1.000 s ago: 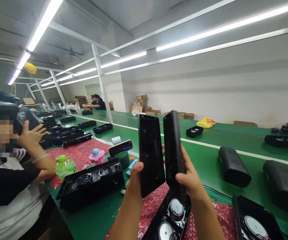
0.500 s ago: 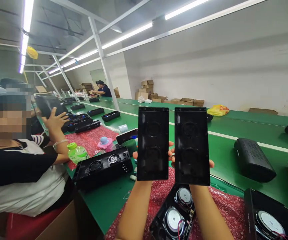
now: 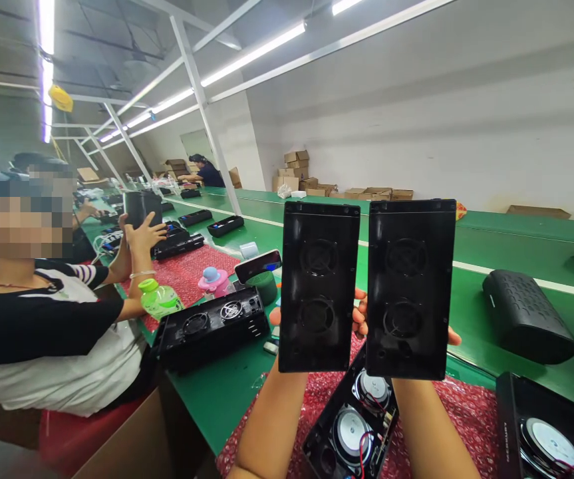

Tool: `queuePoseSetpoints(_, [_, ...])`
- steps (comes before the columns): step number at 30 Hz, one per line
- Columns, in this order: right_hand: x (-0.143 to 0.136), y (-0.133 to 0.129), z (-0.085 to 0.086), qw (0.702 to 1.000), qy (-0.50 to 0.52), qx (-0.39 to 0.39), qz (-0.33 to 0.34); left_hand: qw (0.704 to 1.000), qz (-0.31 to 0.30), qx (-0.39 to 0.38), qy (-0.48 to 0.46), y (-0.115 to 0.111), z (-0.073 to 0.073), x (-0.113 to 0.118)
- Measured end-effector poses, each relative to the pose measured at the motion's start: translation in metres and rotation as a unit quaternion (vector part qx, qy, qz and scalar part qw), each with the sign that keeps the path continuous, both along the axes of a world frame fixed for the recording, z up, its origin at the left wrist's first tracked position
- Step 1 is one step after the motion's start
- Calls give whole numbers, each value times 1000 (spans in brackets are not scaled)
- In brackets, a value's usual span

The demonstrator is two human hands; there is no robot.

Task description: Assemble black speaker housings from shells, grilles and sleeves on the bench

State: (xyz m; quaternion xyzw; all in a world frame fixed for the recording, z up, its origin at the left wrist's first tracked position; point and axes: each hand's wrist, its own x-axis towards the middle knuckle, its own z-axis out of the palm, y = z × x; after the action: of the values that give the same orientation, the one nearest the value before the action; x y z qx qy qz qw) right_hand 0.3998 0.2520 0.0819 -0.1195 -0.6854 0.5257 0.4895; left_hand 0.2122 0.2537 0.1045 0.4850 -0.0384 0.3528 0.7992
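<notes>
Two long black plastic speaker housings are held upright side by side in front of me. My left hand (image 3: pixel 275 318) grips the left speaker housing (image 3: pixel 319 286) from behind, its fingertips curled round the side edges. The right speaker housing (image 3: pixel 410 286) is gripped the same way by my right hand (image 3: pixel 455 337). Each housing shows two round grille openings on the side facing me. My palms are hidden behind them. Below, an open speaker shell (image 3: pixel 334 432) with two round drivers and red wires lies on red bubble wrap (image 3: pixel 471 426).
At right sit another shell with a driver (image 3: pixel 549 442) and a closed black speaker (image 3: pixel 529 316) on the green bench (image 3: pixel 201 412). Left of my hands are a black housing (image 3: pixel 211 332), a green-capped bottle (image 3: pixel 157 299) and a phone (image 3: pixel 257 265). A co-worker (image 3: pixel 32 332) sits at left, holding a black part.
Both housings appear larger and nearer, and sit slightly farther right in view. The co-worker's black part has turned and moved right. My grip looks the same.
</notes>
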Motion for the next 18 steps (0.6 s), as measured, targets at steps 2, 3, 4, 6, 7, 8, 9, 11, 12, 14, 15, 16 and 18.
queuePoseSetpoints(2, [-1, -5, -2, 990, 84, -31, 112, 1000, -7, 11, 7, -3, 4, -1])
queuePoseSetpoints(3, [-2, -7, -3, 980, 126, -53, 147, 1000, -11, 14, 4, -5, 6, -1])
queuePoseSetpoints(4, [-3, -10, -3, 972, 158, -64, 165, 1000, -13, 13, -3, -7, 6, -1])
queuePoseSetpoints(6, [-6, -15, -3, 960, 192, -73, 188, 1000, -16, 3, -18, -12, 7, 0])
queuePoseSetpoints(7, [-7, -17, -2, 956, 201, -76, 198, 1000, -13, -5, -22, -14, 7, 1])
queuePoseSetpoints(8, [-8, -19, -2, 952, 211, -81, 207, 1000, -7, -13, -22, -17, 7, 2])
queuePoseSetpoints(9, [-8, -20, -1, 945, 220, -86, 225, 1000, 2, -20, -17, -19, 8, 3])
queuePoseSetpoints(11, [-8, -20, -1, 922, 238, -103, 287, 1000, 12, -29, -1, -24, 9, 5])
queuePoseSetpoints(12, [-8, -20, 0, 905, 247, -109, 329, 999, 16, -33, 6, -27, 10, 6])
queuePoseSetpoints(14, [-8, -19, 2, 871, 253, -122, 403, 999, 25, -41, 7, -31, 11, 6])
queuePoseSetpoints(15, [-7, -19, 3, 859, 254, -124, 426, 999, 27, -40, 2, -34, 12, 6])
queuePoseSetpoints(16, [-8, -19, 5, 853, 256, -122, 438, 999, 28, -34, -4, -35, 14, 6])
queuePoseSetpoints(18, [-8, -21, 8, 853, 254, -118, 441, 1000, 16, -2, -20, -38, 17, 5])
